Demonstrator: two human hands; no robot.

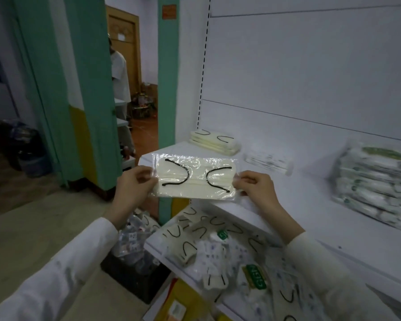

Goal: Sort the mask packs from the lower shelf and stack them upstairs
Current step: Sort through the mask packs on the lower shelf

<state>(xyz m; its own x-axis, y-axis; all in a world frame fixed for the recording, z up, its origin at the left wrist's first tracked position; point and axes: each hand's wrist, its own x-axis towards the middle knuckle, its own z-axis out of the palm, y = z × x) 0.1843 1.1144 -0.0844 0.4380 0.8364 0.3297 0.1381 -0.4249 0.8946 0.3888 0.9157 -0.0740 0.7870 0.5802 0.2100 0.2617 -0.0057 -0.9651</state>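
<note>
I hold one clear mask pack [195,179] flat in the air over the front corner of the upper shelf [294,191]; inside is a cream mask with black ear loops. My left hand [134,184] pinches its left edge and my right hand [252,184] pinches its right edge. On the upper shelf lie a stack of the same cream packs [214,142] at the back left, a white pack stack [269,162] beside it, and a tall stack of green-labelled packs [375,184] at the right. The lower shelf [162,253] holds a jumbled heap of mixed mask packs [229,256].
A dark crate [134,274] of clear packets sits on the floor by the lower shelf's left end. Yellow cartons [181,302] lie beneath the shelf. A teal pillar [168,77] borders a doorway where a person in white [120,77] stands.
</note>
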